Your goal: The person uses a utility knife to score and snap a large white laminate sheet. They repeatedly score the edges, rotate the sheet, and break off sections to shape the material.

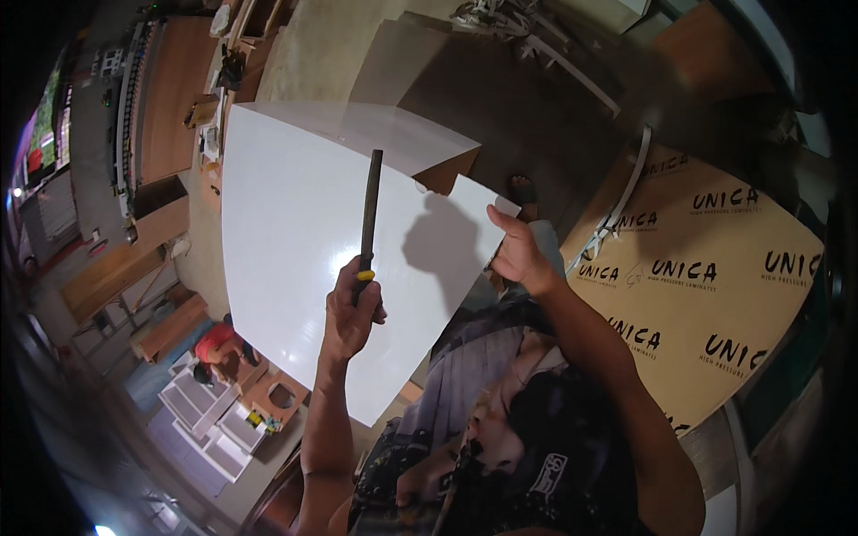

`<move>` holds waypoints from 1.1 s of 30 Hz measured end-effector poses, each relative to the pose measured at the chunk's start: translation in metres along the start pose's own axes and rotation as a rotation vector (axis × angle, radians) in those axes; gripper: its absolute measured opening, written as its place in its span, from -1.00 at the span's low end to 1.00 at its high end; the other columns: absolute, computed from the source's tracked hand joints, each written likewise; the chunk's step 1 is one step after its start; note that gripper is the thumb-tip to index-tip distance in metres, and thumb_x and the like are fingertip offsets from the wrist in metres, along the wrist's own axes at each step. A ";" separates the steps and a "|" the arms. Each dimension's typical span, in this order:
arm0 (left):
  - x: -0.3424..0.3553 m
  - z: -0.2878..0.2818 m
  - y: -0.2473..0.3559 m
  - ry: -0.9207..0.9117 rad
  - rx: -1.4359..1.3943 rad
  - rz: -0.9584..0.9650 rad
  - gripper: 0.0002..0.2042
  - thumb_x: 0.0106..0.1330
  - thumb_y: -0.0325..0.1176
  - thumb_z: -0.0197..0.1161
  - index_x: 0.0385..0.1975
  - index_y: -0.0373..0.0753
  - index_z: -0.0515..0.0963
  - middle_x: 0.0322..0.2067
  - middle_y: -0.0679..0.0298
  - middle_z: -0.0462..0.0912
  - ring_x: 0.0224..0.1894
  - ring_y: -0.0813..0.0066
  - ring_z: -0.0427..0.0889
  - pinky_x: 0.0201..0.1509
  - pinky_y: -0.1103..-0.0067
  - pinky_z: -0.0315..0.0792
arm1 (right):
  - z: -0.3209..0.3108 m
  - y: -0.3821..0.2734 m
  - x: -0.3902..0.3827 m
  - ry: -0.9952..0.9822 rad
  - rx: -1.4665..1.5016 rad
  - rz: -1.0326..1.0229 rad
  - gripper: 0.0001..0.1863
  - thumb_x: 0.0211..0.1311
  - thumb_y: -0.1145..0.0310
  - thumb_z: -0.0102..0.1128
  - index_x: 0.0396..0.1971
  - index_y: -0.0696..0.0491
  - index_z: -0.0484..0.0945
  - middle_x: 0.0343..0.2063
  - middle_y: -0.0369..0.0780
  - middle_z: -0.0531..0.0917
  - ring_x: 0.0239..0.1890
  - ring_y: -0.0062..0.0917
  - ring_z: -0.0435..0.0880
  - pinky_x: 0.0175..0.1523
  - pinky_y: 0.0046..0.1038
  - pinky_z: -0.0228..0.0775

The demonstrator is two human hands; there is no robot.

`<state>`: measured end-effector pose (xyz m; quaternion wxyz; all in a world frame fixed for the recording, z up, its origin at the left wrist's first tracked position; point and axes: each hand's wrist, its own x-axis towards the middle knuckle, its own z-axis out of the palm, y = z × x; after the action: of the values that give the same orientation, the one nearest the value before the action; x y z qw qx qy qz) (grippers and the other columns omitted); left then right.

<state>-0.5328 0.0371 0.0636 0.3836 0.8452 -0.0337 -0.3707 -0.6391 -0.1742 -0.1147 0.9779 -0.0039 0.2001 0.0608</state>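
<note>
My left hand is closed round the black and yellow handle of a long, dark, flat file. The file points away from me and is raised over a broad glossy white panel. Near its right end, the panel's far edge has a small notch, and a brown face shows below it. My right hand grips the panel's right corner, thumb on top and the other fingers hidden beneath. A dark shadow falls across the white surface between the two hands.
At the right lies a large brown printed sheet, with a pale curved strip along its left side. Trimmed strips lie at the far side. A person in red bends over white frames at lower left. Wooden boards stand far left.
</note>
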 end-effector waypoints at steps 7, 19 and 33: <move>0.046 0.003 0.029 -0.138 0.225 -0.036 -0.65 0.48 -0.35 0.02 0.18 -0.38 0.34 -0.59 0.34 0.45 -0.62 0.65 0.45 -0.54 0.63 0.40 | 0.000 -0.006 -0.004 0.088 -0.012 0.090 -0.58 0.43 0.17 0.10 0.15 0.09 0.46 -0.01 -0.26 0.62 0.05 -0.51 0.59 0.14 -0.40 0.42; 0.064 0.011 0.038 -0.194 0.587 0.076 -0.77 0.48 -0.31 0.07 -0.11 -0.38 0.45 -0.61 0.00 0.54 -0.56 0.02 0.56 -0.45 0.31 0.39 | 0.020 -0.004 -0.002 0.438 -0.563 -0.063 -0.65 0.23 0.21 0.37 -0.11 0.13 0.58 -0.25 -0.29 0.67 -0.20 -0.59 0.63 -0.08 -0.48 0.47; 0.073 0.006 0.023 -0.279 0.767 0.124 -0.75 0.49 -0.26 0.04 -0.28 -0.38 0.36 -0.61 -0.10 0.56 -0.49 -0.19 0.59 -0.41 0.09 0.45 | 0.027 0.000 -0.001 0.426 -0.595 -0.208 -0.68 0.19 0.28 0.37 -0.13 0.14 0.59 -0.28 -0.24 0.68 -0.24 -0.54 0.65 -0.14 -0.44 0.51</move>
<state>-0.4794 -0.0075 0.0325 0.0540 0.8648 -0.2722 -0.4184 -0.6294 -0.1732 -0.0895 0.8715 -0.3205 0.3709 0.0144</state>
